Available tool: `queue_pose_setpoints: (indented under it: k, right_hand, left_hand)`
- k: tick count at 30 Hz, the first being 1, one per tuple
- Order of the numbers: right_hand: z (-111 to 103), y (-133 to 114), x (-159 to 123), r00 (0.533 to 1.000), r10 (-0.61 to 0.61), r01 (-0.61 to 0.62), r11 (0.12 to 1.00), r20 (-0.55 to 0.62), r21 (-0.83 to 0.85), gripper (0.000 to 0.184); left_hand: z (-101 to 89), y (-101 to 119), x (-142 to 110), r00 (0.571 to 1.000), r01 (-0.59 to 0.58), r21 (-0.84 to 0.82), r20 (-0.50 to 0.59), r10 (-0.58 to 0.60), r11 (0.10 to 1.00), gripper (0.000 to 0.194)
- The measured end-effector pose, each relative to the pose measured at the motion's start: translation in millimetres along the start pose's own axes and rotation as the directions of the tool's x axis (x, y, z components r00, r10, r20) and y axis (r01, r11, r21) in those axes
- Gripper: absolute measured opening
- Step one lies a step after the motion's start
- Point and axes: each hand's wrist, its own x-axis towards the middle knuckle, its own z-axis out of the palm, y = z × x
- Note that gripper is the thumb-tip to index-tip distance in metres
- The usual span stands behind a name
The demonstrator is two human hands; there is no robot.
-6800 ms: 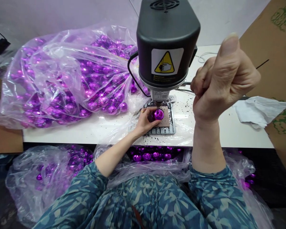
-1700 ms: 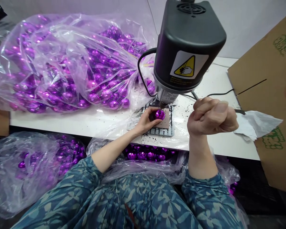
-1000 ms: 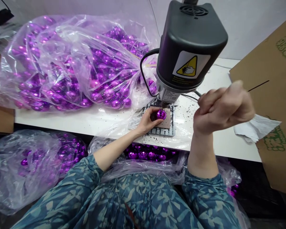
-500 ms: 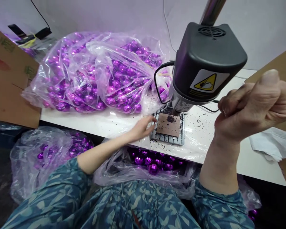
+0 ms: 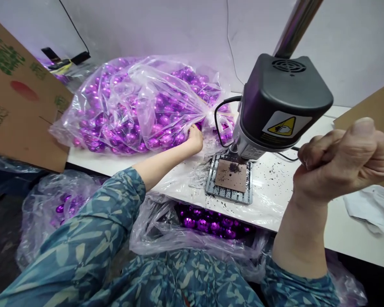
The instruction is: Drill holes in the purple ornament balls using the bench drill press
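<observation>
two hands flank the drill press (image 5: 283,96): left of it, the left hand (image 5: 195,139) is at the neck end of a clear bag (image 5: 141,76) of purple balls (image 5: 164,138), its fingers too hidden to tell their grip; right of it, the right hand (image 5: 345,157) is curled tight, around what cannot be told. a hard tug could tear the film and spill balls toward the press, and dark shavings (image 5: 234,167) could make the board (image 5: 232,183) below it slippery.

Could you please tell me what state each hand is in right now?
Left hand: at the large plastic bag; fingers partly hidden, grip unclear.
Right hand: closed like a fist; anything inside is hidden.
</observation>
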Motion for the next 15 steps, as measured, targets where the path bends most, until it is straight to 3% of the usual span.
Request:
queue_pose_setpoints:
  k: [3,7,11,15]
  right_hand:
    - [-0.6,0.5,0.2,1.000,0.001,-0.001,1.000,0.002,0.007,0.059]
    - [-1.3,0.7,0.2,1.000,-0.002,0.002,1.000,0.006,0.001,0.060]
    - [-1.5,1.7,-0.4,1.000,-0.021,0.021,1.000,0.000,0.014,0.059]
    - [-2.3,1.5,-1.4,1.000,-0.024,0.024,0.999,0.008,0.029,0.057]
  left_hand:
    - [0.6,-1.5,5.9,0.987,0.095,0.185,0.109,-0.116,0.978,0.028]
    - [-8.6,-2.9,13.8,0.976,0.102,0.201,0.171,-0.138,0.974,0.016]
    - [-24.1,-4.9,10.0,0.981,0.014,0.154,0.189,-0.043,0.988,0.019]
    - [-42.4,-12.4,-15.6,0.987,-0.095,0.069,0.136,0.085,0.993,0.037]
